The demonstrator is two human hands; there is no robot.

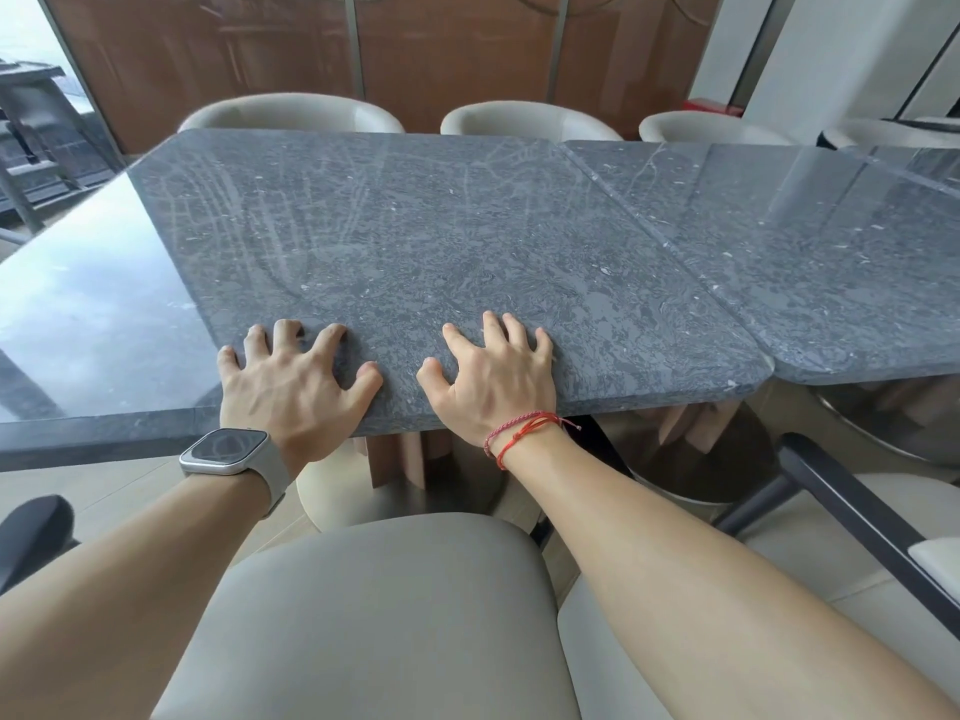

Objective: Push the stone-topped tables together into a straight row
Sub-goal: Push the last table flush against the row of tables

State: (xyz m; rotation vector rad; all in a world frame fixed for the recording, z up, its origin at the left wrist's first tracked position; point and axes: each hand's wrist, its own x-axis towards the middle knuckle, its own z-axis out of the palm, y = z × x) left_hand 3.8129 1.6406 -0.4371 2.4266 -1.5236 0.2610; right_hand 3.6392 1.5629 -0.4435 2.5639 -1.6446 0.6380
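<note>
Left hand (pixel 293 384) and right hand (pixel 493 379) laid flat with fingers spread on near edge of middle stone worktop (pixel 415 241), flanked closely by left worktop (pixel 78 330) and right worktop (pixel 831 262), beige chair (pixel 374 615) tucked below

One camera only, worn on my head, looking forward and steeply down over my forearms. It sits close above the near edge of the middle table (pixel 415 252), where my left hand (pixel 291 381) and right hand (pixel 493 376) press flat. The wide lens bends the edges, taking in the chair (pixel 374 605) below me and the wall panels (pixel 291 54) beyond.
</note>
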